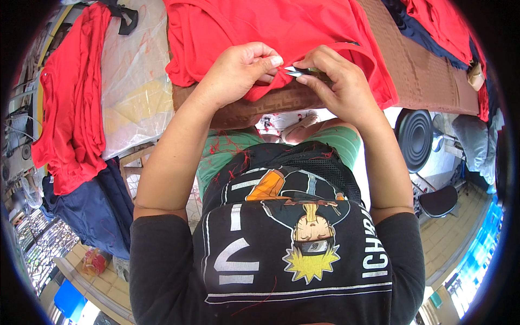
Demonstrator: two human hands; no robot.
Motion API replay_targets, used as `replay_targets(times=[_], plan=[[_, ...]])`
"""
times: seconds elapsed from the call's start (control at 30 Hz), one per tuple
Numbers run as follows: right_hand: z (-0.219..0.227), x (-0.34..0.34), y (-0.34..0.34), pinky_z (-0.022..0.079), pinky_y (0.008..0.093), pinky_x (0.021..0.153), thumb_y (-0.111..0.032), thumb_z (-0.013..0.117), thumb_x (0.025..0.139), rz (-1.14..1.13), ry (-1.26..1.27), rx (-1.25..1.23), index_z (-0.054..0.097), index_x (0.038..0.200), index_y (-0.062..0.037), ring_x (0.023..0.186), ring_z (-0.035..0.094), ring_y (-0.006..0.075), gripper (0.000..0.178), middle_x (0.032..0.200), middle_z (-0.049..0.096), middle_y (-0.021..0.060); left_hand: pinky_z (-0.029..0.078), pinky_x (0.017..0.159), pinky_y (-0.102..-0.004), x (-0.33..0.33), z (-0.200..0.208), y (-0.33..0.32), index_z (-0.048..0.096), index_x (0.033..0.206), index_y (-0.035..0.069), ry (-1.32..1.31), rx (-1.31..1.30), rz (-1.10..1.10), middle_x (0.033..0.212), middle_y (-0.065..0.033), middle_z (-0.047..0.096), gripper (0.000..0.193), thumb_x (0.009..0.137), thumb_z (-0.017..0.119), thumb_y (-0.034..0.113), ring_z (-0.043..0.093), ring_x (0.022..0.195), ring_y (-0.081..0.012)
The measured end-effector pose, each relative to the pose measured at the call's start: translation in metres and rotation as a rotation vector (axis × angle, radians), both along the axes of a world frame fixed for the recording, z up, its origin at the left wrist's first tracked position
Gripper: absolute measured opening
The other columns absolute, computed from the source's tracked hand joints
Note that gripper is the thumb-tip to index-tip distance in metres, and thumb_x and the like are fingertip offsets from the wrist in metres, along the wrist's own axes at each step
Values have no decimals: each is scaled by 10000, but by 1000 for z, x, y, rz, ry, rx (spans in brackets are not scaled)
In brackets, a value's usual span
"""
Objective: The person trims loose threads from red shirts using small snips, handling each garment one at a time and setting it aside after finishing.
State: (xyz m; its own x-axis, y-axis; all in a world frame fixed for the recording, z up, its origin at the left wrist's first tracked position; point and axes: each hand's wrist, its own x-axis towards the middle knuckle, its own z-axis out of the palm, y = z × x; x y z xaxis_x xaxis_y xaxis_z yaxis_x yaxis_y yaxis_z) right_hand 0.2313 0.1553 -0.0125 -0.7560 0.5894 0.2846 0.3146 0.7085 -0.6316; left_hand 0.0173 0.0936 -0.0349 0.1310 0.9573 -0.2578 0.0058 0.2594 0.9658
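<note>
A red garment (309, 27) lies spread over the brown work surface in front of me. Its near edge hangs a little over the side facing me. My left hand (250, 67) pinches the garment's edge between thumb and fingers. Close by on the right, my right hand (342, 81) grips a pair of small thread snips (297, 71), dark-handled with bright blades. The blade tips point left, close to the left fingertips and the pinched cloth. Any thread between the blades is too small to make out.
Another red garment (76, 103) and a navy one (95, 208) hang at the left, beside a plastic-covered table (138, 65). More red cloth (441, 30) lies at the far right. Round black stools (414, 140) stand right. Red thread scraps (230, 143) cling to my lap.
</note>
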Motion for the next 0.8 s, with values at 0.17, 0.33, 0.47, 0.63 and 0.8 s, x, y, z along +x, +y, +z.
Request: replay_targets(times=[0.17,0.33,0.47,0.63,0.8], plan=[[1,-3,-2,493,388,670,-132,693,795,17,-13,14,617,929,-66,804,623,302,168,866,597,98,499,835,-252,1,1,0,610,1045,12,-1,-8,1,950,-16,617,235,969,570,230,593,884,-93],[5,-4,-1,490,392,669,-140,696,792,67,-53,86,613,912,-62,810,617,298,166,863,594,95,496,830,-249,1,6,0,608,1047,15,53,-16,-25,943,-12,618,235,966,574,233,593,885,-92],[6,-2,2,491,360,680,-156,724,785,61,50,-35,618,928,-50,794,617,262,207,867,592,98,489,809,-238,1,5,-3,620,1030,20,32,30,-23,925,-6,623,217,956,590,222,591,882,-85],[-5,-5,2,465,280,698,-90,752,778,-35,57,-195,635,897,-7,743,577,131,187,808,562,37,487,790,-225,8,11,-7,649,996,7,316,199,33,899,-23,661,200,930,623,194,600,856,-75],[-15,3,-1,446,259,672,-88,762,777,-67,-7,-325,639,874,7,718,543,107,184,782,557,34,511,775,-220,8,7,-6,657,1013,2,37,126,143,909,-50,686,179,921,629,153,634,839,-93]])
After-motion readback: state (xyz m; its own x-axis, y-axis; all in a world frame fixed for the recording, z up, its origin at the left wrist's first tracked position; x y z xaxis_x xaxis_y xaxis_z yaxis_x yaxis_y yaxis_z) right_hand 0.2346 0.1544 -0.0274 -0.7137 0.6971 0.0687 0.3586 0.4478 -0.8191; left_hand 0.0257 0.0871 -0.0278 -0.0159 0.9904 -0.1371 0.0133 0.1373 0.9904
